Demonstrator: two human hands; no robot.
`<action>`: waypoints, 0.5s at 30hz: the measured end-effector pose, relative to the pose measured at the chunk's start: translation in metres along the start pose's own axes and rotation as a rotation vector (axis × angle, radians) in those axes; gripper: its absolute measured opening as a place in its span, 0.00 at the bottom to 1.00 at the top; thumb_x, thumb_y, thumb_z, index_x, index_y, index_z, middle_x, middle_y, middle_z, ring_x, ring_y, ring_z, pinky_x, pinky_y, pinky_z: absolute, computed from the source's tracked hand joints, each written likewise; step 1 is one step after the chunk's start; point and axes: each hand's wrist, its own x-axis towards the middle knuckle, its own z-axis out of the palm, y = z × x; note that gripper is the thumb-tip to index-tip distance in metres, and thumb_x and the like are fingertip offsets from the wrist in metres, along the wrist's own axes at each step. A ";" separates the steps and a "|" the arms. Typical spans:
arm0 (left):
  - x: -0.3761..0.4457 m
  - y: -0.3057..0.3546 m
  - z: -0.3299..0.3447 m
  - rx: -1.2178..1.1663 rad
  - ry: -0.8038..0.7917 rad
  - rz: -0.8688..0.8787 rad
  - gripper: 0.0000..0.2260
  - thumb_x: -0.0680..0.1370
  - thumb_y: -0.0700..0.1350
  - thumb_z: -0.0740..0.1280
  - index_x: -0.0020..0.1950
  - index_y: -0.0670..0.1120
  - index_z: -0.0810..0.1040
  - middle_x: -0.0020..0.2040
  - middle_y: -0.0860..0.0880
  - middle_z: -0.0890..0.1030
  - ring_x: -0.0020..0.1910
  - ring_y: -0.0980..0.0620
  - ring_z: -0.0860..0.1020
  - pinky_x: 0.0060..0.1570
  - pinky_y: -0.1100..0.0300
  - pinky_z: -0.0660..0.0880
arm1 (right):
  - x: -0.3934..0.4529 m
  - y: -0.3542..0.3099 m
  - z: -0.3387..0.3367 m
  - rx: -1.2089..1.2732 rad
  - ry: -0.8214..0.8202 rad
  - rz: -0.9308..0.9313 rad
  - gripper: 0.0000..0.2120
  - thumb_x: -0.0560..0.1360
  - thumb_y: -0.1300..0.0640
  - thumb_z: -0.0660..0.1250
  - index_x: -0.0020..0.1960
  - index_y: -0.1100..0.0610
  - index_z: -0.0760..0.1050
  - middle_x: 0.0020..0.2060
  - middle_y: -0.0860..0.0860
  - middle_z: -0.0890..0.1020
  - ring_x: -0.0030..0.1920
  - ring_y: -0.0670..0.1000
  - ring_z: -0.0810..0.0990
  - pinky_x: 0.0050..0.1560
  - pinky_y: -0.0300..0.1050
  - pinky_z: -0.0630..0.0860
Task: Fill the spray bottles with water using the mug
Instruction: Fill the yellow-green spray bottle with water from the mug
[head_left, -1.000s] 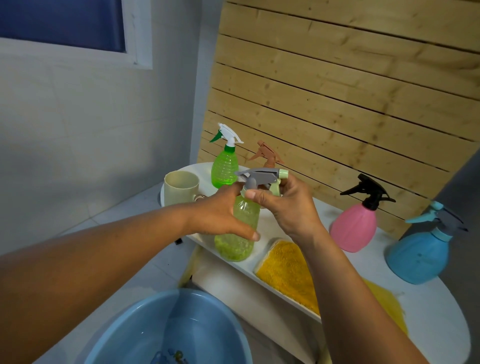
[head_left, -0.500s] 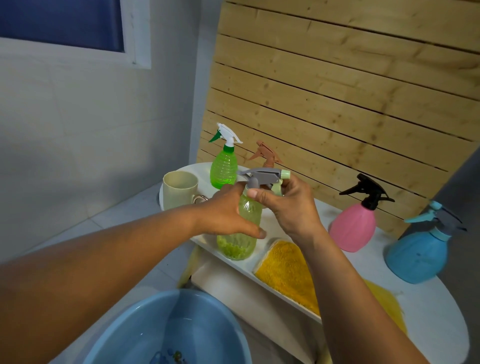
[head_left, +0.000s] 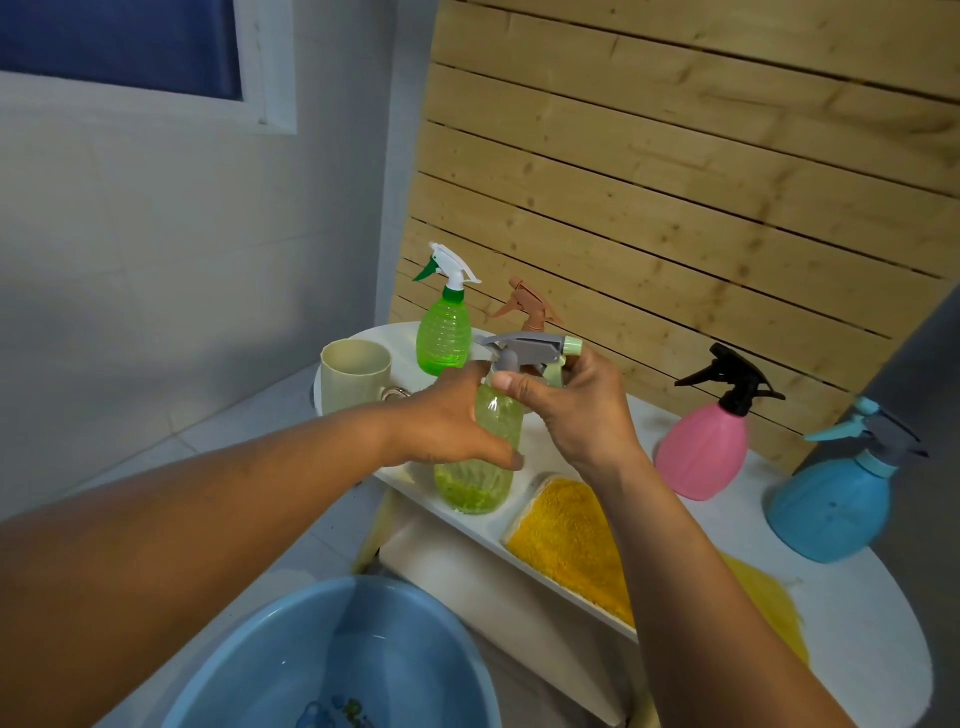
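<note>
Nearest, at six o'clock, a blue basin (head_left: 332, 660) sits below the white table (head_left: 862, 623). Above it, near the frame's centre, the left hand (head_left: 447, 426) wraps thumb and fingers round the body of a pale green spray bottle (head_left: 483, 467) that stands at the table's front edge, while the right hand (head_left: 576, 410) curls its fingers about the bottle's neck under the grey trigger head (head_left: 524, 349); whether the head is screwed tight cannot be told. At four o'clock lies a yellow cloth (head_left: 571, 540). At ten o'clock stands the cream mug (head_left: 356, 376), with a bright green bottle (head_left: 444, 332) behind it. At three o'clock stand a pink bottle (head_left: 701, 452) and a blue bottle (head_left: 831, 504). A tan sprayer (head_left: 527, 306) peeks up behind the hands.
</note>
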 end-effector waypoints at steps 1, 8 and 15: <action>0.000 -0.001 -0.003 -0.083 -0.084 0.013 0.37 0.72 0.44 0.81 0.76 0.53 0.66 0.67 0.50 0.78 0.64 0.53 0.79 0.62 0.54 0.81 | 0.000 0.000 0.000 -0.007 0.003 0.000 0.16 0.68 0.64 0.81 0.53 0.55 0.83 0.43 0.47 0.87 0.44 0.47 0.84 0.46 0.45 0.80; 0.006 -0.002 0.000 0.178 0.129 0.018 0.38 0.63 0.57 0.86 0.67 0.52 0.72 0.58 0.55 0.80 0.57 0.51 0.80 0.55 0.52 0.80 | 0.000 0.002 0.002 -0.104 0.088 0.031 0.18 0.65 0.57 0.83 0.53 0.51 0.83 0.46 0.48 0.87 0.48 0.50 0.86 0.54 0.56 0.83; 0.003 -0.003 0.011 0.095 0.110 -0.023 0.46 0.66 0.58 0.83 0.76 0.54 0.61 0.69 0.51 0.70 0.66 0.50 0.72 0.59 0.56 0.75 | -0.004 -0.002 0.005 -0.210 0.136 0.046 0.22 0.63 0.48 0.84 0.54 0.48 0.81 0.46 0.43 0.86 0.47 0.46 0.85 0.53 0.56 0.82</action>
